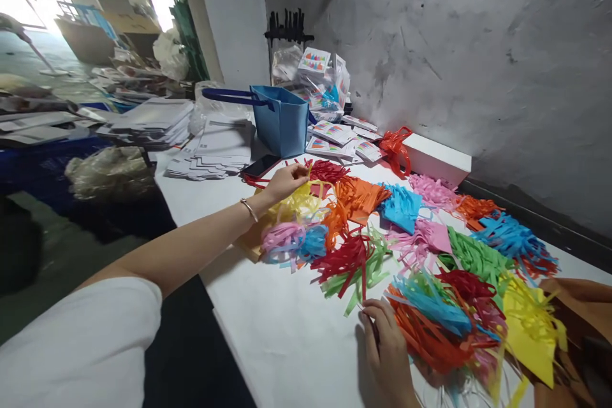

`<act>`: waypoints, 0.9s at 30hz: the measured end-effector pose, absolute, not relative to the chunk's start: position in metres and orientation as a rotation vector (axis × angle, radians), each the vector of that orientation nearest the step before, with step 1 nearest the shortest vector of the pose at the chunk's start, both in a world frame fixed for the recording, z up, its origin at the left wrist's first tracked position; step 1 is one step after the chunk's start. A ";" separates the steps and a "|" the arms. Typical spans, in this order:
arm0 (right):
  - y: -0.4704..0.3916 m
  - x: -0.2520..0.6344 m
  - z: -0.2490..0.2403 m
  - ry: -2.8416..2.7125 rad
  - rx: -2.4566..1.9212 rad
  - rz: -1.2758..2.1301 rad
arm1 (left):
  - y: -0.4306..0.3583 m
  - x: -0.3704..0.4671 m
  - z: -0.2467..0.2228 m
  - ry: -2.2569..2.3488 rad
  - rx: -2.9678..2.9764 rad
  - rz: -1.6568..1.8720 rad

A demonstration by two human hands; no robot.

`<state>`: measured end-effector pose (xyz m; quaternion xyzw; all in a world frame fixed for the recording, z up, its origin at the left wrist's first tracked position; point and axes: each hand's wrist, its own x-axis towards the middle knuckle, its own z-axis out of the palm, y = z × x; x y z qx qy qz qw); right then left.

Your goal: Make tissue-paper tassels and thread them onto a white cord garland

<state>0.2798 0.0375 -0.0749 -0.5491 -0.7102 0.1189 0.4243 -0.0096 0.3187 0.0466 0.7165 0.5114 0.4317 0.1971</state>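
Observation:
My left hand (287,182) reaches out over a bunch of yellow paper fringe (299,204), its fingers pinched on a yellow strip. Below it lie pink and blue fringes (299,241). My right hand (385,341) rests near the front of the white table (282,331), thumb and fingers closed together. Whatever it holds is too small to make out. Just beyond its fingertips are dark red fringe (342,259) and light green fringe (354,280). A large orange and blue tassel bundle (430,325) lies right beside this hand.
Behind the fringes stand a blue bag (282,121), a phone (261,166), stacked white packets (215,146), printed cards (332,134) and a white box (437,159). More coloured fringes, green (478,255) and yellow (530,325), spread to the right. A grey wall (454,44) bounds the back.

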 end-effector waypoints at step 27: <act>0.034 0.276 -0.073 -1.871 -1.558 0.126 | 0.134 0.036 0.045 0.909 2.577 0.536</act>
